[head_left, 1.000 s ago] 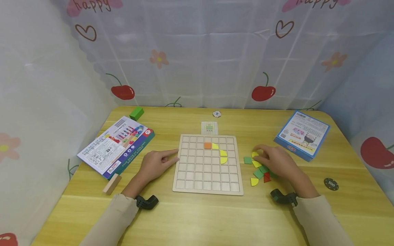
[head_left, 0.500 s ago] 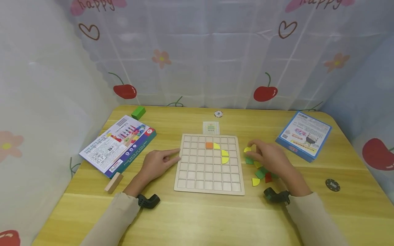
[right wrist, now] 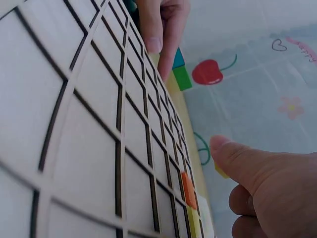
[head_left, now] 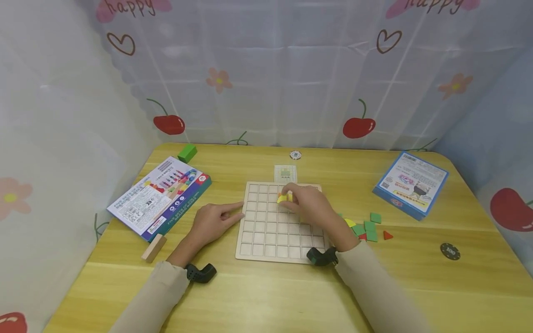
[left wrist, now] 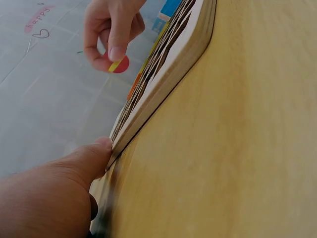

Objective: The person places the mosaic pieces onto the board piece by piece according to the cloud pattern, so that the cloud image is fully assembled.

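Note:
The wooden grid board (head_left: pixel 270 226) lies flat on the table. My left hand (head_left: pixel 213 222) rests at its left edge, fingers extended; in the left wrist view the thumb (left wrist: pixel 96 151) touches the rim. Over the upper part of the board, my right hand (head_left: pixel 312 203) pinches a yellow quarter-circle tile (left wrist: pixel 116 65) between thumb and fingers, raised above the surface. An orange square tile (right wrist: pixel 188 190) sits in a cell below it, with a yellow tile (right wrist: pixel 193 221) alongside. The right hand and wrist hide the other yellow tiles on the board in the head view.
Green squares (head_left: pixel 369 226), a red triangle (head_left: pixel 387 235) and other tiles lie right of the board. A patterned card (head_left: pixel 285 174) is behind it. Boxes stand left (head_left: pixel 154 199) and right (head_left: pixel 412 185). A wooden block (head_left: pixel 153 248), green block (head_left: pixel 187 153) and chips (head_left: pixel 450 251) lie around.
My right hand has carried a yellow tile from the loose pile leftward to above the board, uncovering green squares and a red triangle. The left hand has stayed at the board's edge.

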`<state>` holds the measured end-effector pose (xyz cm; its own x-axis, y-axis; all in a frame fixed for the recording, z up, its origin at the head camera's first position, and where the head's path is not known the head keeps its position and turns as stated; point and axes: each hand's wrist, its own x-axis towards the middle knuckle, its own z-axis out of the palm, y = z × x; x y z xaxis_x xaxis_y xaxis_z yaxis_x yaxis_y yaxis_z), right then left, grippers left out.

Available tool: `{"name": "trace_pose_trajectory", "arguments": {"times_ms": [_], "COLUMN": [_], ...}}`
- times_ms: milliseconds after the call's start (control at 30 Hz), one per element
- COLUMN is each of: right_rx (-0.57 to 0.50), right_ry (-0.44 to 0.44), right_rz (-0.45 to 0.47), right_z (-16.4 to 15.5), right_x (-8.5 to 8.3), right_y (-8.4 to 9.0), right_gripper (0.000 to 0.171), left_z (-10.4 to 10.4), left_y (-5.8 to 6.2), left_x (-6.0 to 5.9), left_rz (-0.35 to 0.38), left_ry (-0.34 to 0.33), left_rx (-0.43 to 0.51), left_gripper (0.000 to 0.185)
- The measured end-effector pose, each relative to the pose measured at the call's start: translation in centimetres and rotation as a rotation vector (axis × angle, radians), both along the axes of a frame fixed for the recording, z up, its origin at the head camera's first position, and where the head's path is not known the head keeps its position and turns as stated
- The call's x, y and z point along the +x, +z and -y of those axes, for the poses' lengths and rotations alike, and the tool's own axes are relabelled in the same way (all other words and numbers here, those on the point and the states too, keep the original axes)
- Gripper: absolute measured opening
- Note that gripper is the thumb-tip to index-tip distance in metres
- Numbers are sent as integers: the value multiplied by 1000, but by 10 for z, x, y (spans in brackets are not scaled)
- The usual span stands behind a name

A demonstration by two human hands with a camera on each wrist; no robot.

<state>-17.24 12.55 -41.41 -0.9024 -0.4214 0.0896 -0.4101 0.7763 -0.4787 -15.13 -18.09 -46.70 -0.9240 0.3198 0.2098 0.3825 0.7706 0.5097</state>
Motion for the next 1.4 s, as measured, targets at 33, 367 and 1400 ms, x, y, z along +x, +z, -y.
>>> {"name": "trace_pose_trajectory", "arguments": {"times_ms": [33,367,1400], "right_rx": [-6,-29,-202], "right_ry": [-1,-41,-158], "right_rz": [8,27,-20], "right_z": [5,29,-27], "right_x": [-2,-17,-8], "right_y": [-1,-18,18], "right_gripper": [29,30,26], "left_z": [0,1,0], "left_y": [0,1,-1], "left_x": [0,0,0], "left_rz": [2,27,4], "left_ry": [2,0,0], "left_rx": [-3,-8,-5], "left_gripper": [40,40,39]}}
